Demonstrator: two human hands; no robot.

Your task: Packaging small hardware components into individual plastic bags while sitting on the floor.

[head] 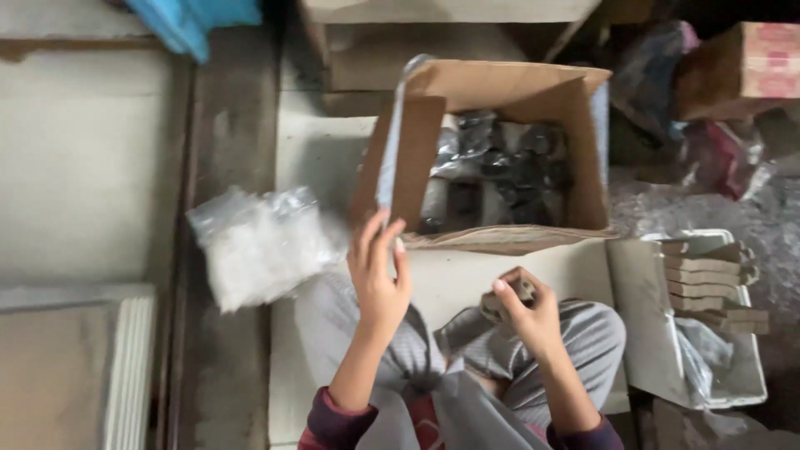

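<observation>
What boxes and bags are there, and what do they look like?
Open brown cardboard box: middle, ahead of the knees, full of dark wrapped pieces.
Clear plastic bag: left of the box, crumpled, whitish.
White tray: right, holds stacked brown cardboard pieces.
Brown box with pink print: top right corner.
Left hand holds up a thin clear sleeve.

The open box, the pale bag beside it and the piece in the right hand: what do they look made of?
The open box looks like matte brown corrugated cardboard, with bent flaps. The pale bag seems thin clear plastic film: crinkled and glossy. The small piece in the right hand is tan and matte, possibly cardboard; blur leaves it open.
</observation>
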